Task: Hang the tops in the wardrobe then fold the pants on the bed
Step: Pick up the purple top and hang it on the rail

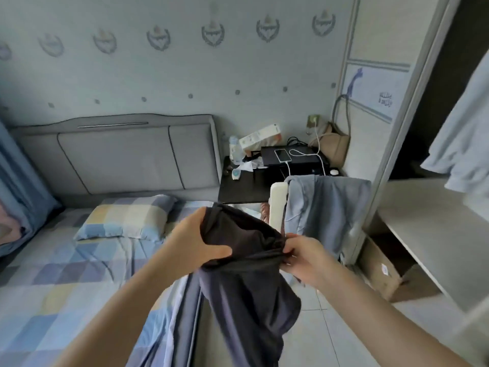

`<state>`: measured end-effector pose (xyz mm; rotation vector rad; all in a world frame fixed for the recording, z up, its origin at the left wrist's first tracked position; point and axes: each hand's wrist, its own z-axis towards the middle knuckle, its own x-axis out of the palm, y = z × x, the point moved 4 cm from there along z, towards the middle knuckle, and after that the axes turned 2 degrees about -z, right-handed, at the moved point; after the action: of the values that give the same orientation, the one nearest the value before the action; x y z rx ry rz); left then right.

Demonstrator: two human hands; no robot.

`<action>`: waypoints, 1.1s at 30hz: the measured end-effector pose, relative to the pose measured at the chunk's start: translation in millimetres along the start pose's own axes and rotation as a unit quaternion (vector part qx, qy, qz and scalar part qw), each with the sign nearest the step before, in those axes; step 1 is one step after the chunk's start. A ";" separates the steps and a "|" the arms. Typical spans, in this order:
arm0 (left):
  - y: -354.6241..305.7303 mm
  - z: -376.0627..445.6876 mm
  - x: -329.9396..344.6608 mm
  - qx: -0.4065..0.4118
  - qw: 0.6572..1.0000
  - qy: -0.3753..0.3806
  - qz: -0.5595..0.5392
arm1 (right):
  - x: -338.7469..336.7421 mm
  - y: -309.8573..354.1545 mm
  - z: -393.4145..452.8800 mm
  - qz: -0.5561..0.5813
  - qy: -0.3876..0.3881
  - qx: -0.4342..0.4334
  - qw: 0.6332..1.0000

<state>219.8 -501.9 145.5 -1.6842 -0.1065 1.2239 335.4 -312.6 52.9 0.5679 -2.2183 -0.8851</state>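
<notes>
Dark pants (248, 287) hang in front of me over the bed's right edge. My left hand (195, 242) grips the waistband on its left side, thumb across the front of the cloth. My right hand (304, 258) pinches the bunched waistband on its right side. The legs drop down toward the floor. The bed (66, 287) with a checked sheet and a pillow (127, 221) lies to the left. A light blue top (465, 133) hangs in the open wardrobe (412, 102) at the right. A grey-blue garment (328, 207) is draped over a chair back.
A black bedside table (246, 186) holds a phone on a charger, a bottle and a box. A white chair (277, 205) stands between the table and me. A cardboard box (381, 271) sits on the wardrobe floor, under a white shelf (434, 234). Tiled floor runs lower right.
</notes>
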 end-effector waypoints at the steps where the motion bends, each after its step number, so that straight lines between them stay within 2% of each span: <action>1: 0.2 15.3 13.9 -0.009 0.998 -0.006 0.059 | -16.6 21.5 0.5 0.042 -0.009 -0.017 0.999; 3: -4.1 48.8 47.7 -0.007 0.985 -0.024 0.171 | -45.5 62.2 0.3 0.090 -0.007 -0.054 0.994; 5: -5.6 78.4 79.3 -0.018 0.971 -0.032 0.234 | -65.5 91.3 -1.0 0.058 0.018 -0.096 0.993; 7: -5.4 103.5 104.5 -0.040 0.960 -0.041 0.275 | -87.1 113.9 -1.8 -0.028 0.020 -0.143 0.989; 9: -8.3 128.1 122.8 -0.051 0.951 -0.055 0.301 | -120.8 135.2 -1.3 -0.179 -0.038 -0.213 0.960; 10: -10.3 142.8 131.7 -0.065 0.960 -0.057 0.266 | -140.8 146.6 -0.6 -0.276 -0.083 -0.253 0.923; 11: -12.4 153.9 138.9 -0.095 0.980 -0.049 0.168 | -156.5 154.7 0.3 -0.369 -0.119 -0.282 0.877; 12: -19.2 165.5 151.6 -0.131 0.991 -0.027 0.020 | -174.1 162.4 3.9 -0.452 -0.148 -0.290 0.831; 13: -27.9 173.9 163.3 -0.165 0.977 -0.008 -0.137 | -188.8 165.5 8.6 -0.514 -0.167 -0.281 0.793; 15: -50.0 186.4 184.5 -0.214 0.905 0.026 -0.367 | -214.6 169.9 19.1 -0.601 -0.209 -0.240 0.733; 17: -75.8 202.7 207.8 -0.248 0.836 0.067 -0.486 | -240.1 184.3 24.5 -0.655 -0.289 -0.212 0.665; 18: -86.9 207.3 213.5 -0.259 0.814 0.089 -0.512 | -250.8 191.5 25.7 -0.655 -0.324 -0.213 0.649; 20: -114.4 227.5 227.4 -0.250 0.815 0.163 -0.498 | -279.2 215.3 31.3 -0.605 -0.381 -0.214 0.665; 22: -136.4 245.3 237.0 -0.208 0.838 0.243 -0.442 | -300.3 239.6 34.9 -0.503 -0.400 -0.217 0.735; 24: -151.7 264.0 247.2 -0.150 0.891 0.277 -0.326 | -313.9 261.5 37.0 -0.361 -0.395 -0.243 0.809; 25: -160.8 278.4 253.3 -0.114 0.921 0.267 -0.261 | -318.8 274.6 37.7 -0.307 -0.397 -0.261 0.825; 27: -177.3 303.6 259.2 -0.065 0.956 0.208 -0.196 | -320.9 297.4 37.8 -0.284 -0.409 -0.290 0.817; 29: -196.4 335.0 265.4 -0.046 0.958 0.172 -0.226 | -320.7 324.2 39.5 -0.291 -0.429 -0.326 0.790; 33: -244.7 404.9 266.8 -0.066 0.889 0.199 -0.407 | -316.2 386.4 40.0 -0.319 -0.475 -0.373 0.730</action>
<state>153.9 37.0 160.8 -1.6954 -0.5913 0.2383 466.1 154.8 176.7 0.5140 -2.0928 -2.7762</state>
